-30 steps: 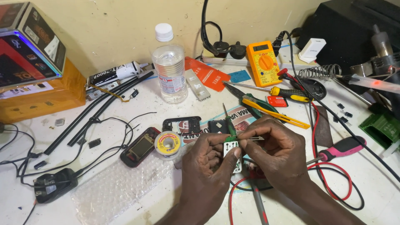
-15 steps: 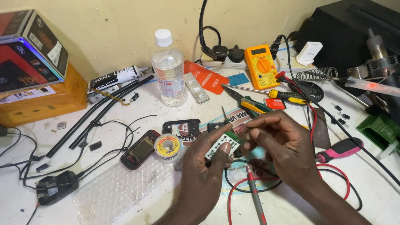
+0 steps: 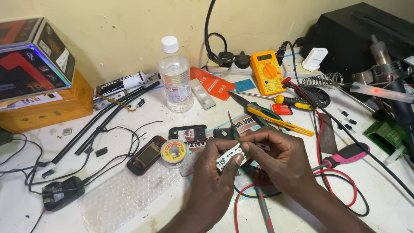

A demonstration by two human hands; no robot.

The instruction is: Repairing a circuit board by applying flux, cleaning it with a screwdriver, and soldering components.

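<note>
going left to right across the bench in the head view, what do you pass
Orange box → black plug adapter → small phone → solder spool → left hand → small circuit board → right hand → pink-handled screwdriver → green part

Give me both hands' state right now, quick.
Left hand: closed, pinching the small circuit board.
Right hand: closed on the same board's other end; anything else in its fingers cannot be told.
</note>
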